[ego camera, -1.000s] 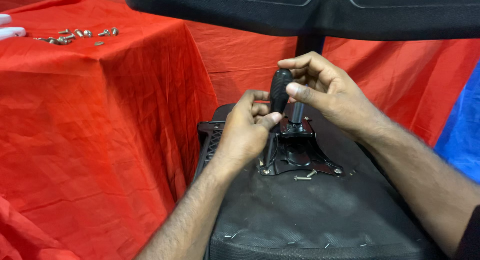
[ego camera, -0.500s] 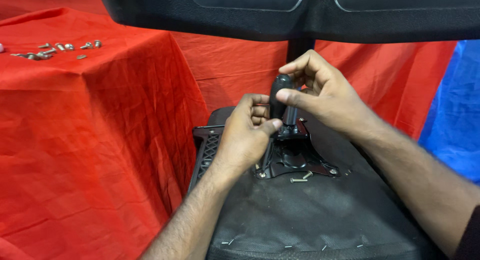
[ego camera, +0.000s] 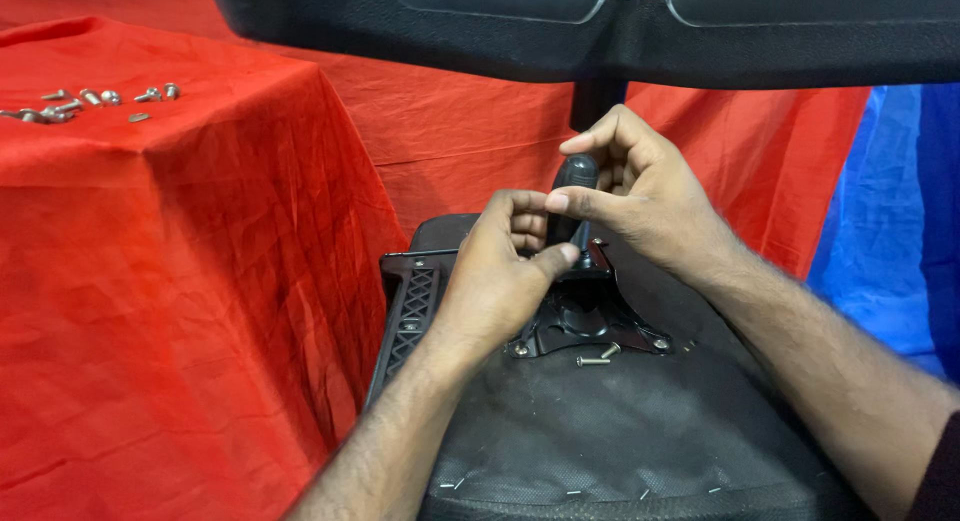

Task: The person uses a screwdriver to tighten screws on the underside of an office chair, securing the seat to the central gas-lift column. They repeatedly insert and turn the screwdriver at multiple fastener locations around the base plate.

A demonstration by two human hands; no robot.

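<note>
Both hands are on the black knob [ego camera: 572, 186] sticking up from the metal bracket [ego camera: 590, 321] on the underside of an upturned chair seat [ego camera: 620, 431].

Right hand [ego camera: 640, 206]: fingers curled around the knob from the right, index finger over the top, thumb stretched across its front. Closed on the knob.

Left hand [ego camera: 500, 276]: comes in from lower left, thumb tip pressed against the base of the knob where it meets the bracket, other fingers curled in just beside it. Whether those fingers pinch something small I cannot tell, they are hidden behind the thumb.

Bracket is black, roughly triangular, sits flat on the seat's dark fabric underside. Screw heads show at its near corners. Two loose screws [ego camera: 597, 357] lie on the fabric just in front of it, touching nothing else. Staples line the near edge of the seat.

A black plastic rail [ego camera: 408, 316] with a lattice pattern runs along the seat's left side.

Above, a wide black chair part [ego camera: 480, 31] spans the top of the view.

Left: a table under a red cloth [ego camera: 180, 281], with a small cluster of bolts [ego camera: 95, 99] at its far edge, well apart from the hands. Blue sheet [ego camera: 900, 231] at right.
</note>
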